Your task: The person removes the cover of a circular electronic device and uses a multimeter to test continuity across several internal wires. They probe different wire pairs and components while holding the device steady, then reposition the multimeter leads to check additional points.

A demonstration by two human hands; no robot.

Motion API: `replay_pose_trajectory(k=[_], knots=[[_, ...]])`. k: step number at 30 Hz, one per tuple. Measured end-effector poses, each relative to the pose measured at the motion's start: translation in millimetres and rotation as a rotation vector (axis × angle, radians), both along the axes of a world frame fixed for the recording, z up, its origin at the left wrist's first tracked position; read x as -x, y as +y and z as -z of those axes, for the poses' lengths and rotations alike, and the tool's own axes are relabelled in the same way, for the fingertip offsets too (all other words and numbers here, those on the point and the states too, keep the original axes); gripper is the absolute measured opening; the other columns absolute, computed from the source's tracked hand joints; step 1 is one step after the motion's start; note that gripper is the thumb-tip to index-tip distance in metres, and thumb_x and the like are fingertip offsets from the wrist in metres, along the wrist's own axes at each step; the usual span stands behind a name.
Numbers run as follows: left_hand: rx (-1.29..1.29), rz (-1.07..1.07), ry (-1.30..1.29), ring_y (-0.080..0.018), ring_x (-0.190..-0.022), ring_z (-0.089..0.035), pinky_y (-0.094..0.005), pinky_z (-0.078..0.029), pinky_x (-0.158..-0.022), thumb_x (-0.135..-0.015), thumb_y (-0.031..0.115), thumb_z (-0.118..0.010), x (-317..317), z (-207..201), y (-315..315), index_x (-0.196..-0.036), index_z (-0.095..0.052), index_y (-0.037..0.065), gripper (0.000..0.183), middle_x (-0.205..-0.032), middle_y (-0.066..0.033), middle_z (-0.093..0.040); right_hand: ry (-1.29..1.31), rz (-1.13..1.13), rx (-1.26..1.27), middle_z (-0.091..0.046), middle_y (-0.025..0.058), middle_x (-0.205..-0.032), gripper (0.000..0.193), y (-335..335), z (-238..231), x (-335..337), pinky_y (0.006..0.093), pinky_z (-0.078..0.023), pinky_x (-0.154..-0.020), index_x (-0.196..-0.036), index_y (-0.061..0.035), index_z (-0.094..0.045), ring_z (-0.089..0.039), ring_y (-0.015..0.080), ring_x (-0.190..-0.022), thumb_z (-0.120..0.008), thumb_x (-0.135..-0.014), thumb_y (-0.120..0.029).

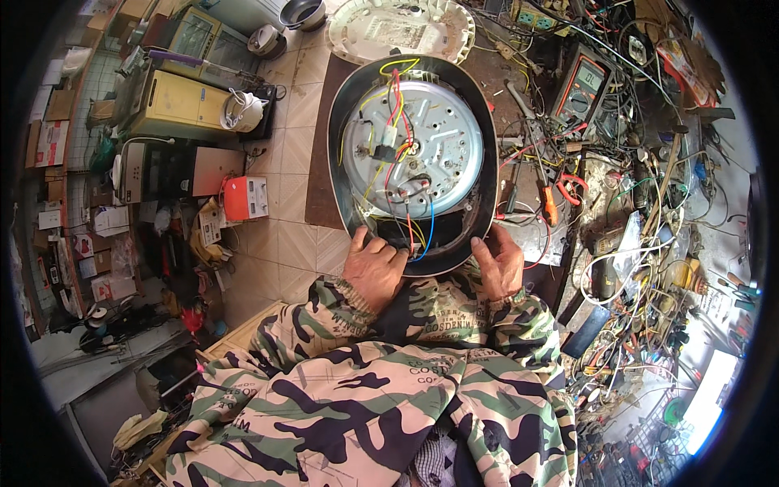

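An oval dark-walled appliance housing [489,138], which looks like a rice cooker body with its bottom open, stands in front of me. Inside it lies a round silver metal pan [458,154] with holes, crossed by red, yellow, black and blue wires [396,122]. My left hand [373,266] is closed on the near left rim, its fingers curled over the edge. At the near right rim my right hand [499,261] grips the wall, thumb on top. Beyond the housing lies an off-white oval cover [400,31].
On the cluttered bench at right are a multimeter [581,88], an orange-handled screwdriver [548,203], red-handled pliers [573,188] and tangled cables [641,260]. A red-and-white box [245,198] and a yellow cabinet [174,101] stand at left by the tiled floor [296,170].
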State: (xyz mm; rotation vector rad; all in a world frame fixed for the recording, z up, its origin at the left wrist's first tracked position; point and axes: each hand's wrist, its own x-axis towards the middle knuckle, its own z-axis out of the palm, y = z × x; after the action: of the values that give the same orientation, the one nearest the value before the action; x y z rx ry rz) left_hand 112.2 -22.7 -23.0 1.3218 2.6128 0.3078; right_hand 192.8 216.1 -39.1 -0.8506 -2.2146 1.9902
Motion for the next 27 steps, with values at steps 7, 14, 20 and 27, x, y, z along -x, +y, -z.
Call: replay_pose_trajectory(k=[7,14,20,27], knots=[[-0.287,-0.137,-0.152,-0.0253,-0.117,-0.057,-0.0526,-0.028,-0.114,-0.072,0.023,-0.080,13,-44,-24,-0.109,-0.069,0.009,0.041,-0.110,-0.0058,-0.067,0.012,0.033,0.017,-0.071,0.0133,-0.103,0.043,-2,-3,0,0.0308,-0.051,-0.085,-0.127,0.0088,-0.058,-0.064,0.0166,-0.093,-0.064,-0.094,-0.019],[-0.493,-0.323,-0.025,-0.0331,-0.107,-0.060,-0.0495,-0.043,-0.098,-0.073,0.012,-0.079,29,-35,-47,-0.102,-0.068,0.005,0.032,-0.111,-0.0106,-0.065,-0.058,0.047,-0.019,-0.070,0.0158,-0.107,0.046,-2,1,-4,0.0335,-0.050,-0.087,-0.125,0.0096,-0.058,-0.064,0.0197,-0.095,-0.064,-0.094,-0.023],[-0.593,-0.331,-0.051,-0.0357,-0.101,-0.061,-0.0448,-0.049,-0.088,-0.074,0.007,-0.078,50,-40,-46,-0.101,-0.066,0.002,0.029,-0.109,-0.0147,-0.065,-0.055,0.109,-0.093,-0.070,0.0177,-0.108,0.049,-1,10,-18,0.0348,-0.050,-0.087,-0.125,0.0099,-0.058,-0.065,0.0209,-0.097,-0.063,-0.096,-0.029],[-0.658,-0.365,-0.047,-0.0339,-0.100,-0.063,-0.0398,-0.054,-0.084,-0.075,0.004,-0.076,65,-54,-41,-0.105,-0.067,0.003,0.031,-0.110,-0.0153,-0.066,-0.049,0.275,0.050,-0.070,0.0160,-0.101,0.047,1,20,-40,0.0315,-0.055,-0.074,-0.125,0.0109,-0.058,-0.069,0.0198,-0.083,-0.064,-0.097,-0.026]])
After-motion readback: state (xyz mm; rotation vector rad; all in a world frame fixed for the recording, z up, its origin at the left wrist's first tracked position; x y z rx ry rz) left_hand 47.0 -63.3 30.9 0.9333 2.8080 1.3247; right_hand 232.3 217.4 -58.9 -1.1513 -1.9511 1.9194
